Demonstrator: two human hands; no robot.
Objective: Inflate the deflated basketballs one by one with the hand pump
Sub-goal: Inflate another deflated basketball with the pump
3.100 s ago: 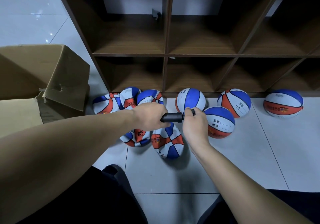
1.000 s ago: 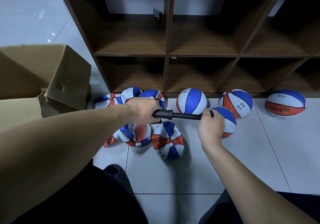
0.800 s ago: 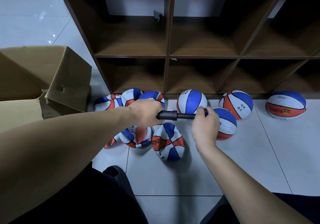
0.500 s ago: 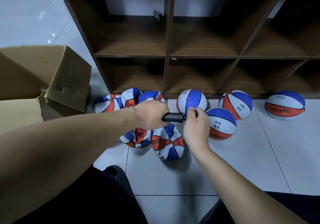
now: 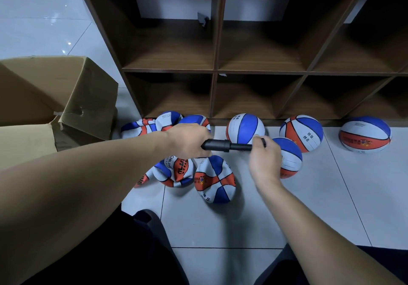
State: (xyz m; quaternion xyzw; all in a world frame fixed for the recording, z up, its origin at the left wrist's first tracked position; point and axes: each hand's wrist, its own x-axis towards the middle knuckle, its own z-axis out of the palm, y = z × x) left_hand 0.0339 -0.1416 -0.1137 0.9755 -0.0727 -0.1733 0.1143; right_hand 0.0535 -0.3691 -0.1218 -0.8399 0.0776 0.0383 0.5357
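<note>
At mid-frame the left hand (image 5: 188,140) grips the barrel of the black hand pump (image 5: 225,146), held level, while the right hand (image 5: 263,160) curls round its handle end just to the right. A crumpled deflated basketball (image 5: 215,180) lies on the floor tiles (image 5: 220,225) directly below the pump, apart from both hands.

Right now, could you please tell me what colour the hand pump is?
Black all over; the hand pump shows clearly in the head view.

Left grip (image 5: 187,140), right grip (image 5: 263,161) fisted (arms outstretched)
</note>
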